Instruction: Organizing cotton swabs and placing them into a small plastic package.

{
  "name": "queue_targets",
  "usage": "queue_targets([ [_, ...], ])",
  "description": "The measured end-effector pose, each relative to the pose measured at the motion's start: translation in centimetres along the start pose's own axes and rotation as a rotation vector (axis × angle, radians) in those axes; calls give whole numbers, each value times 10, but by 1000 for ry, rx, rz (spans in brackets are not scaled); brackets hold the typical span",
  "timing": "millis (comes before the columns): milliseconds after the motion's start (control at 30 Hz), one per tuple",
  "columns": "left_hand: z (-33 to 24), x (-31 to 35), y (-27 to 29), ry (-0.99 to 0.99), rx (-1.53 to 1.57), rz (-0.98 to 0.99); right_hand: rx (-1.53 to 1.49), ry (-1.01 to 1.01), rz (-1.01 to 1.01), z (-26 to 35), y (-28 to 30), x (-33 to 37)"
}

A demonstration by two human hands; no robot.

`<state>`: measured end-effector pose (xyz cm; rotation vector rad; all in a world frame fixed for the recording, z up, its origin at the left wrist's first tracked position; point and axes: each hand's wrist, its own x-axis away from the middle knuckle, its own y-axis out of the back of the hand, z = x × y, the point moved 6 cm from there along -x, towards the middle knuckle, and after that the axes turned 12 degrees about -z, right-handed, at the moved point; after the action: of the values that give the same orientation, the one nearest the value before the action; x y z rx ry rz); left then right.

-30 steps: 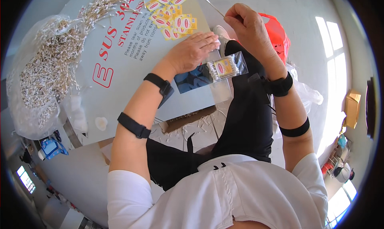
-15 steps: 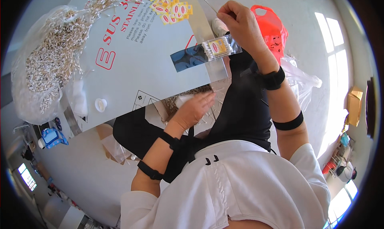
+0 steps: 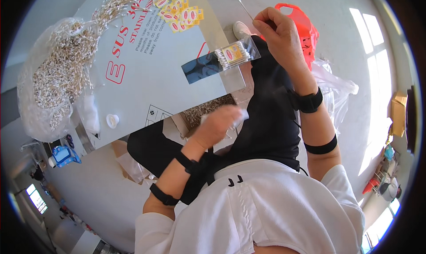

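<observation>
Grey printed board (image 3: pixel 146 72) as work surface | clear bag of loose cotton swabs (image 3: pixel 53 76) at its left edge | small filled swab packet (image 3: pixel 235 54) on its near edge | right hand (image 3: pixel 282 32) pinches one cotton swab (image 3: pixel 245 8) above packet | left hand (image 3: pixel 219 123) blurred, curled over box of swabs (image 3: pixel 208 110), grip unclear | judged step: topping up packet; swab tip needs lining up with packet mouth

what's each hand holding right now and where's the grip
Right hand pinches a single cotton swab by its lower end. Left hand is blurred; something pale sits in it, but what cannot be told.

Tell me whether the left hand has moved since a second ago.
Yes. The left hand has pulled back off the grey board, toward the lap, away from the packet of cotton swabs.
</observation>
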<state>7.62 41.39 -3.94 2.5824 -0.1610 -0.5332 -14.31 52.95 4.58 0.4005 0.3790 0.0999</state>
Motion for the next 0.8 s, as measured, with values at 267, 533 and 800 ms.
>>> queue_targets([
  [267, 105, -178, 95, -133, -533, -365, -112, -239, -55, -33, 11, 31],
  [533, 123, -163, 71, -25, -506, -53, -69, -244, -69, -50, 24, 41],
  [800, 53, -45, 28, 126, -500, -226, -110, -216, -81, -41, 22, 53],
])
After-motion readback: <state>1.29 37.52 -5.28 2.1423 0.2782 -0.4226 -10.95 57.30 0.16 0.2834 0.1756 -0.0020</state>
